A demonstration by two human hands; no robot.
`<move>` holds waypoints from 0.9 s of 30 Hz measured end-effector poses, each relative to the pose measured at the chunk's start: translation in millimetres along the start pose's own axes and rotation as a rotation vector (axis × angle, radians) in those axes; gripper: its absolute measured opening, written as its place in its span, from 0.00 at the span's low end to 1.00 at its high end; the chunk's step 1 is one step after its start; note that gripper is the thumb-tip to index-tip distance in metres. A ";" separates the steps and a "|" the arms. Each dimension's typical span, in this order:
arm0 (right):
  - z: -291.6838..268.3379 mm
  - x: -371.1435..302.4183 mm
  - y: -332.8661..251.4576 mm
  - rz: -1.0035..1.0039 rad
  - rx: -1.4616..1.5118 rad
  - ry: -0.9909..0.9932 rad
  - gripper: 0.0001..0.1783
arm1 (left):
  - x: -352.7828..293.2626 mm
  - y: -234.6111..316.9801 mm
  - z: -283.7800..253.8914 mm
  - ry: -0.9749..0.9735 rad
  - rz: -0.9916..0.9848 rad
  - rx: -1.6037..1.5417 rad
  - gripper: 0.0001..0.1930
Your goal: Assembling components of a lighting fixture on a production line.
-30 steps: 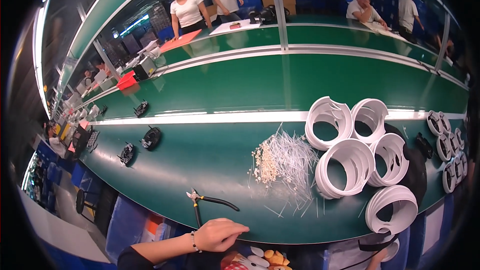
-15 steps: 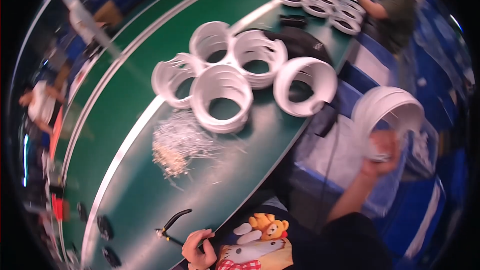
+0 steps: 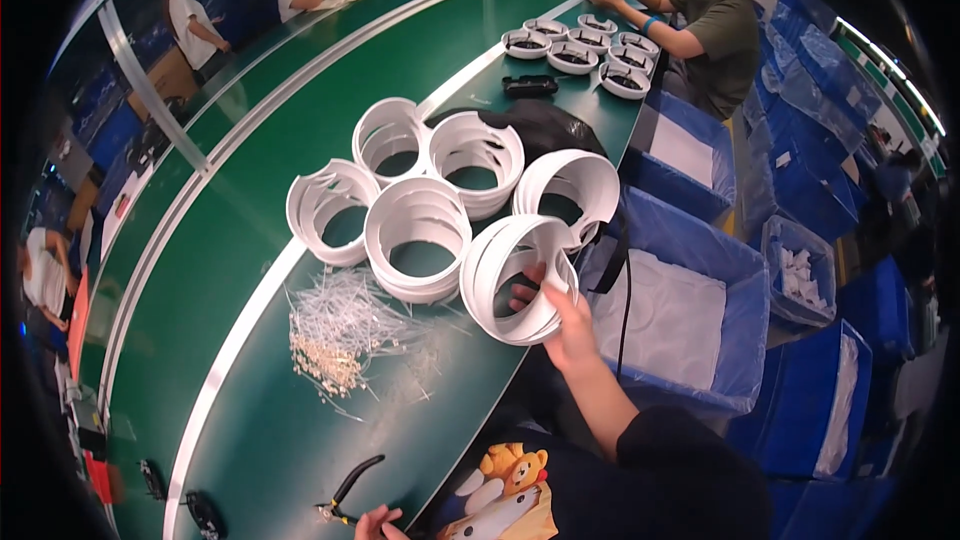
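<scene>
My right hand [image 3: 572, 332] grips a stack of white plastic rings [image 3: 487, 280], the thumb over the near wall and the fingers inside the opening. The stack is tilted at the table's near edge, close in front of another white ring stack [image 3: 592, 180]. Several more stand beside it, among them a front ring stack [image 3: 418, 285] and a notched ring stack [image 3: 300, 210]. At the lower edge, my left hand [image 3: 378, 524] shows only in part, fingers loosely apart with nothing seen in them. Black-handled cutters [image 3: 346, 488] lie just beyond it on the green table.
A heap of thin clear strands with pale tips [image 3: 340, 325] lies left of centre. Blue lined bins [image 3: 740, 340] stand on the right. Farther along, a person [image 3: 715, 30] handles a white part near several shallow white rings [image 3: 573, 60]. A black cable [image 3: 626, 315] hangs over one bin.
My right hand has brought the ring stack leftward from above the bins to the table. My left hand has dropped lower, partly out of view. The head view has shifted.
</scene>
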State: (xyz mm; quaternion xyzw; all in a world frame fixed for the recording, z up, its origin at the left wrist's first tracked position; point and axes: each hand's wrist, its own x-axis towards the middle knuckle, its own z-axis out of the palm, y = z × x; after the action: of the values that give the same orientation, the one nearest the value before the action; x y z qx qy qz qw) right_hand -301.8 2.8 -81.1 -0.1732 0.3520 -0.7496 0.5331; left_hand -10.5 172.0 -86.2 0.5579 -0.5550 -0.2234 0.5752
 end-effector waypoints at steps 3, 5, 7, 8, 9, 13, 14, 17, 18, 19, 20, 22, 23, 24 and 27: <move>4.4 2.5 19.1 -0.248 -0.171 0.114 0.25 | 6.3 -5.6 3.1 0.043 0.008 -0.016 0.16; 5.7 5.5 25.9 -0.279 -0.195 0.119 0.29 | 9.7 -4.5 -0.7 0.059 0.001 -0.010 0.15; 0.7 10.4 34.9 -0.366 -0.282 0.120 0.32 | 16.1 -0.7 -3.7 0.043 -0.018 -0.009 0.15; -10.4 16.4 47.9 -0.589 -0.618 0.202 0.35 | 24.2 6.3 -2.7 0.045 -0.004 0.057 0.11; -9.5 10.7 36.8 -0.692 -0.949 0.268 0.39 | 29.4 -4.5 1.0 0.073 0.124 0.108 0.15; -16.1 10.5 27.5 -0.984 -1.057 0.286 0.42 | 59.6 19.4 16.2 -0.067 0.120 0.181 0.11; -28.8 16.3 31.5 -0.910 -0.958 0.264 0.42 | 64.6 26.0 17.9 -0.090 0.129 0.171 0.12; -37.2 16.6 47.0 -0.712 -0.816 0.269 0.40 | 73.1 27.3 29.2 -0.188 0.185 0.108 0.14; -30.7 15.4 49.7 -0.719 -0.824 0.238 0.40 | 75.0 26.9 32.8 -0.172 0.204 0.119 0.14; -19.4 11.5 52.6 -0.683 -0.815 0.271 0.36 | 77.0 26.9 36.9 -0.168 0.223 0.121 0.14; -21.9 15.4 55.9 -0.733 -0.812 0.194 0.41 | 79.9 27.0 40.1 -0.188 0.224 0.132 0.14; -31.1 14.0 55.7 -0.644 -0.793 0.086 0.53 | 84.0 24.3 49.1 -0.180 0.228 0.143 0.14; -30.3 11.2 52.9 -0.641 -0.791 0.090 0.53 | 86.4 23.6 53.0 -0.188 0.232 0.140 0.14; -23.6 6.5 45.3 -0.608 -0.863 0.087 0.52 | 90.5 22.1 58.0 -0.200 0.230 0.129 0.14; -0.6 0.2 25.6 -0.673 -0.932 0.062 0.50 | 103.0 21.9 70.2 -0.192 0.212 0.143 0.14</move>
State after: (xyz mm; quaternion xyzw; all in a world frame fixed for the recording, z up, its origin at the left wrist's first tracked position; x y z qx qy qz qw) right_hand -284.9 -1.9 -99.7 -0.4705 0.5861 -0.6482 0.1221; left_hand -51.4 60.2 -43.3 0.5115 -0.6778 -0.1737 0.4988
